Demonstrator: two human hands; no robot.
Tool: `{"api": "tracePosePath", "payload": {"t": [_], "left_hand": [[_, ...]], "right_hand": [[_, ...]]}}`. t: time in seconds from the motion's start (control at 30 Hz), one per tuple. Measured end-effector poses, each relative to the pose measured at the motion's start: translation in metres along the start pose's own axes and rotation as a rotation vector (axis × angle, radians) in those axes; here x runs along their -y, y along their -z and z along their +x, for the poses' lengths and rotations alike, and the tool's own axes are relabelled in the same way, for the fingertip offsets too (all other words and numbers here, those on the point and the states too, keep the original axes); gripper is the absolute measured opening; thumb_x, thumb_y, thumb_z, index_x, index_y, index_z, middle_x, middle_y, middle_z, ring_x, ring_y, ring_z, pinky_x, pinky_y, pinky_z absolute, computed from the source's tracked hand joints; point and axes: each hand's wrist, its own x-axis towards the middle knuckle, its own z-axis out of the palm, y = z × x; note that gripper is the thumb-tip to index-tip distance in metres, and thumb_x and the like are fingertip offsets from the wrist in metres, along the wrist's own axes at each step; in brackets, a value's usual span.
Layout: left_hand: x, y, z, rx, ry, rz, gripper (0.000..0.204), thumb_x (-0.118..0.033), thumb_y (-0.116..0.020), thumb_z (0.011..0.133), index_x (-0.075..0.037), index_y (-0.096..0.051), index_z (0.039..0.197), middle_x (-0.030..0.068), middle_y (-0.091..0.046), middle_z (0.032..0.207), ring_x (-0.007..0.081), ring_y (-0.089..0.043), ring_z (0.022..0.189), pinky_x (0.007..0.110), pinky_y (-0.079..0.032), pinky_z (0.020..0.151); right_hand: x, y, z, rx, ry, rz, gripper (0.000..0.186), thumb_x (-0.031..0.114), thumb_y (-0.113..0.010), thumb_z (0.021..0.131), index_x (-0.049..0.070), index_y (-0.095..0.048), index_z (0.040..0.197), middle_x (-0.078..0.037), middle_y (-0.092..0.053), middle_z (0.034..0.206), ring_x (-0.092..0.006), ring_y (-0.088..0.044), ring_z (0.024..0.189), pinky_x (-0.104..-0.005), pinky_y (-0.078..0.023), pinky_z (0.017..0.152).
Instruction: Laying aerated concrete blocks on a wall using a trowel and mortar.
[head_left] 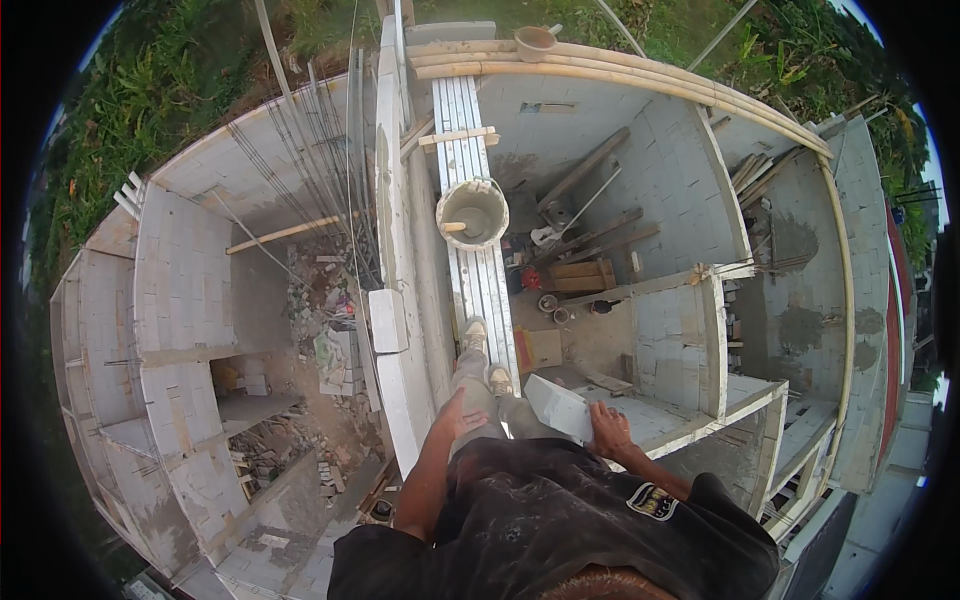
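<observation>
My right hand [609, 429] grips the end of a pale grey lightweight concrete block [558, 406], held beside my right leg. Nothing is in my left hand [461, 416], which hangs by my left thigh with its fingers stretched out. Beyond my shoes, a round mortar bucket [484, 192] with a pale crusted rim stands on a narrow metal walkway [472, 290]. A wooden handle [454, 227] leans inside it against the rim. To the left of my legs runs a block wall, with a single block [388, 321] set on its top.
Deep rooms drop away on both sides, with rubble [335, 330] below left and loose timber [585, 275] below right. Bamboo poles [600, 60] cross the far wall top, with a bowl [536, 42] on them. Thin steel rods [305, 150] rise at left. A wooden crosspiece [458, 136] spans the walkway.
</observation>
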Motion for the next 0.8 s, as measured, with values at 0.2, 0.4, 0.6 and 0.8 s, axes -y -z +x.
{"api": "tracePosePath", "payload": {"t": [0.2,0.4,0.6,0.8], "left_hand": [[-0.04,-0.088,0.046,-0.02,0.386,0.025,0.123,-0.067,-0.071,0.076,-0.017,0.008,0.156,0.0322,-0.013,0.154,0.0556,-0.031,0.135,0.068,-0.037,0.103],[-0.078,-0.112,0.071,-0.028,0.363,-0.11,0.105,-0.073,-0.064,0.078,-0.013,-0.022,0.153,0.0238,-0.026,0.152,0.0466,-0.04,0.129,0.067,-0.037,0.101],[-0.073,-0.111,0.071,0.339,0.104,-0.185,0.072,-0.056,-0.068,0.083,-0.014,-0.048,0.139,0.0113,-0.056,0.131,0.0319,-0.052,0.121,0.055,-0.042,0.099],[-0.067,-0.125,0.033,0.364,0.132,-0.324,0.067,-0.046,-0.069,0.084,-0.013,-0.047,0.138,0.0119,-0.054,0.134,0.0331,-0.054,0.12,0.054,-0.043,0.1]], "right_hand": [[0.03,0.119,-0.006,-0.058,0.259,-0.118,0.081,0.021,-0.082,0.066,0.012,-0.044,0.137,-0.013,-0.051,0.126,-0.0349,-0.05,0.122,-0.0511,-0.041,0.103],[0.048,0.208,-0.012,-0.136,0.578,-0.284,0.057,0.02,-0.066,0.082,0.021,-0.049,0.137,-0.006,-0.048,0.138,-0.0329,-0.043,0.126,-0.0521,-0.033,0.109],[0.062,0.24,0.015,-0.143,0.789,-0.419,0.057,0.024,-0.067,0.082,0.026,-0.049,0.136,-0.004,-0.049,0.136,-0.0331,-0.044,0.126,-0.0529,-0.036,0.108],[0.055,0.263,0.023,-0.06,0.785,-0.412,0.057,0.027,-0.067,0.081,0.025,-0.048,0.135,-0.005,-0.05,0.134,-0.0326,-0.045,0.125,-0.0538,-0.036,0.107]]}}
